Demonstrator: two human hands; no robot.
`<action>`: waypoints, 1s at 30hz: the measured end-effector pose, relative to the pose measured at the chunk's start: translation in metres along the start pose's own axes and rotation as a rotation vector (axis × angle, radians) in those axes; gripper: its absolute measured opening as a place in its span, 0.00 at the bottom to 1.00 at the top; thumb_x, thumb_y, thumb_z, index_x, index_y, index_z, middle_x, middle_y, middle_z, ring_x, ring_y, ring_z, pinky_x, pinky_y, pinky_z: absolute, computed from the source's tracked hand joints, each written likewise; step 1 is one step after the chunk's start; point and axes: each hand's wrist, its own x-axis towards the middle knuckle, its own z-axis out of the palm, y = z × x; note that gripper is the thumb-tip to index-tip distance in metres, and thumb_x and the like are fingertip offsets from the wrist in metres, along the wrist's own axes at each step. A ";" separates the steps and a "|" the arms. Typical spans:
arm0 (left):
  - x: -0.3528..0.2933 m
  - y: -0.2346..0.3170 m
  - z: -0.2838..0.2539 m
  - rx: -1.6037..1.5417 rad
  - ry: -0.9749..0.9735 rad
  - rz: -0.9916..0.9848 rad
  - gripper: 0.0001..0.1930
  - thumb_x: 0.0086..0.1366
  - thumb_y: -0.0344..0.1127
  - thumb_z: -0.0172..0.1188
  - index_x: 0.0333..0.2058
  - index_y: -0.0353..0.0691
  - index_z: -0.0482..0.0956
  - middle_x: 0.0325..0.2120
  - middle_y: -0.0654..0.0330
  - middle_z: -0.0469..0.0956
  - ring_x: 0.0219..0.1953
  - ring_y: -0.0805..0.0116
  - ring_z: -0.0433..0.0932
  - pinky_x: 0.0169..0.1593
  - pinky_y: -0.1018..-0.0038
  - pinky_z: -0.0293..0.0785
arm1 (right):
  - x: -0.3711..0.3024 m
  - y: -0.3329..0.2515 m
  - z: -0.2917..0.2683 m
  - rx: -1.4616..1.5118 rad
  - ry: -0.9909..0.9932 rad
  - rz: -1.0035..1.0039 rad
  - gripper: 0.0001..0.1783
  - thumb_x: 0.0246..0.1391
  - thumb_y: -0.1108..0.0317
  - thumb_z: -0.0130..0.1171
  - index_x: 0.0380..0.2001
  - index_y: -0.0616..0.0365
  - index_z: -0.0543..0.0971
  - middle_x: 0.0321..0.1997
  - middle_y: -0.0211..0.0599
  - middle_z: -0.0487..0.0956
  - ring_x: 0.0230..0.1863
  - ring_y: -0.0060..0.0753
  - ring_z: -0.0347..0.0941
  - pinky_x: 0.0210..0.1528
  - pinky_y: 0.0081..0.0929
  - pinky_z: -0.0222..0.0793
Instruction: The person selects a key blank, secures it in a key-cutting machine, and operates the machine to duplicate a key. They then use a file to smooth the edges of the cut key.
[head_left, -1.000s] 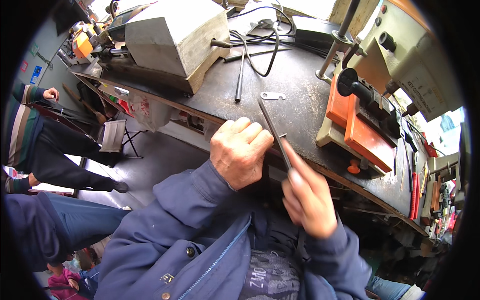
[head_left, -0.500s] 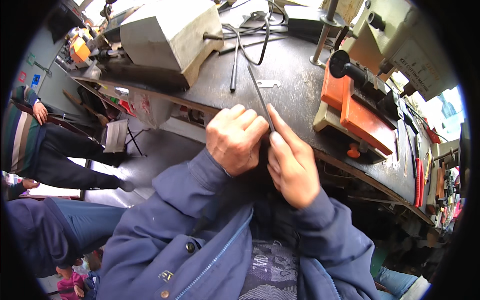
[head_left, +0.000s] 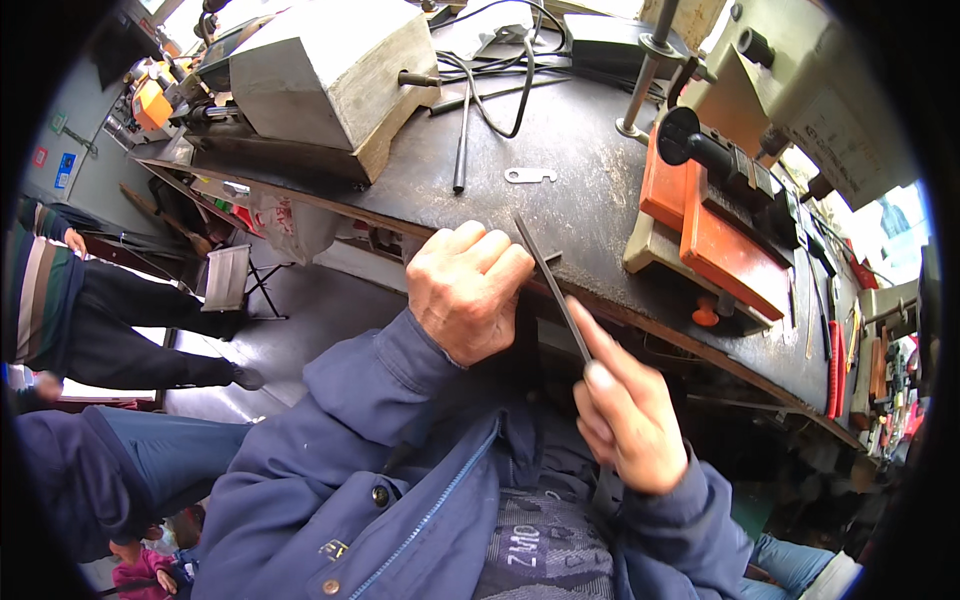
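My right hand [head_left: 635,415] grips a long, flat metal file [head_left: 556,290], its index finger stretched along the blade. The file slants up and left, with its far end over the edge of the dark workbench [head_left: 600,125]. Beside it, my left hand [head_left: 465,290] is closed in a fist, knuckles up. A short, thin metal piece [head_left: 548,258] sticks out from its fingers behind the file; its kind is hidden. Beyond my hands, a flat silver metal piece [head_left: 530,175] with a round hole and notches lies on the bench, near a thin black rod [head_left: 461,150].
A grey boxy machine [head_left: 325,75] stands at the back left, black cables [head_left: 520,110] behind. At right is a key cutting machine [head_left: 720,215] with orange parts. Red-handled pliers [head_left: 835,370] lie farther right. Another person [head_left: 130,315] and a folding stool [head_left: 230,280] are at left.
My right hand has drawn the file back toward me, down and to the right. The thin piece at my left fingers now shows. My left hand has barely moved.
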 end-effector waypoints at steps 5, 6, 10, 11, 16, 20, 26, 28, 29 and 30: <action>0.003 0.001 -0.003 -0.058 0.018 0.009 0.09 0.54 0.26 0.67 0.27 0.40 0.72 0.22 0.55 0.67 0.26 0.52 0.70 0.30 0.61 0.66 | 0.055 0.007 -0.003 -0.025 -0.051 -0.260 0.28 0.76 0.68 0.47 0.76 0.61 0.66 0.28 0.21 0.67 0.27 0.12 0.58 0.30 0.17 0.59; 0.003 0.001 -0.004 -0.056 0.015 0.023 0.09 0.55 0.26 0.67 0.27 0.40 0.72 0.22 0.55 0.67 0.26 0.52 0.70 0.31 0.61 0.66 | 0.051 0.016 -0.012 0.008 -0.063 -0.244 0.28 0.76 0.67 0.48 0.76 0.60 0.66 0.28 0.22 0.68 0.27 0.13 0.58 0.31 0.18 0.61; 0.003 0.003 -0.003 -0.076 0.024 0.011 0.10 0.57 0.27 0.67 0.26 0.39 0.71 0.23 0.55 0.67 0.26 0.51 0.70 0.31 0.60 0.67 | 0.003 0.055 -0.046 -0.748 0.381 -0.577 0.33 0.66 0.79 0.56 0.74 0.58 0.68 0.53 0.64 0.83 0.55 0.52 0.86 0.56 0.31 0.77; 0.004 0.003 -0.004 -0.078 0.020 0.007 0.11 0.56 0.26 0.67 0.26 0.39 0.71 0.22 0.55 0.66 0.26 0.51 0.70 0.31 0.60 0.67 | 0.000 0.062 -0.052 -0.819 0.386 -0.637 0.34 0.66 0.79 0.58 0.74 0.56 0.69 0.50 0.63 0.84 0.50 0.54 0.87 0.52 0.32 0.78; 0.004 0.003 -0.005 -0.080 -0.006 0.004 0.11 0.56 0.26 0.67 0.25 0.39 0.70 0.22 0.55 0.66 0.26 0.51 0.69 0.31 0.60 0.66 | -0.017 0.065 -0.050 -1.036 0.325 -0.579 0.38 0.61 0.75 0.65 0.74 0.47 0.71 0.24 0.46 0.79 0.23 0.50 0.79 0.30 0.41 0.77; 0.004 0.003 -0.005 -0.058 -0.017 -0.012 0.09 0.55 0.27 0.68 0.27 0.41 0.73 0.23 0.58 0.69 0.28 0.55 0.72 0.33 0.63 0.68 | -0.019 0.029 -0.023 -1.112 0.241 -0.450 0.36 0.61 0.81 0.60 0.73 0.55 0.71 0.25 0.52 0.77 0.24 0.54 0.78 0.35 0.32 0.77; 0.003 0.004 -0.003 -0.026 -0.011 -0.026 0.08 0.54 0.26 0.67 0.28 0.42 0.75 0.24 0.58 0.70 0.29 0.55 0.73 0.34 0.63 0.69 | 0.044 0.010 -0.005 -1.140 0.329 -0.698 0.33 0.64 0.74 0.60 0.73 0.52 0.70 0.27 0.56 0.79 0.27 0.60 0.79 0.32 0.48 0.73; 0.003 0.005 -0.004 -0.045 -0.011 -0.028 0.08 0.55 0.26 0.66 0.28 0.40 0.74 0.24 0.56 0.70 0.28 0.53 0.72 0.33 0.62 0.68 | 0.031 0.015 -0.010 -1.131 0.286 -0.570 0.34 0.63 0.77 0.60 0.72 0.56 0.71 0.27 0.58 0.80 0.29 0.60 0.81 0.35 0.44 0.77; 0.002 0.005 -0.003 -0.067 -0.001 -0.034 0.08 0.56 0.25 0.66 0.27 0.39 0.73 0.24 0.55 0.69 0.27 0.51 0.71 0.33 0.61 0.68 | 0.017 0.017 -0.012 -1.095 0.268 -0.626 0.36 0.62 0.76 0.61 0.73 0.53 0.70 0.24 0.52 0.80 0.25 0.56 0.80 0.33 0.44 0.78; 0.002 0.005 -0.003 -0.088 0.003 -0.053 0.08 0.57 0.25 0.66 0.27 0.38 0.73 0.23 0.54 0.69 0.27 0.49 0.71 0.32 0.60 0.68 | 0.001 0.018 -0.014 -1.065 0.274 -0.729 0.37 0.61 0.74 0.62 0.74 0.50 0.69 0.21 0.46 0.80 0.22 0.51 0.80 0.32 0.44 0.78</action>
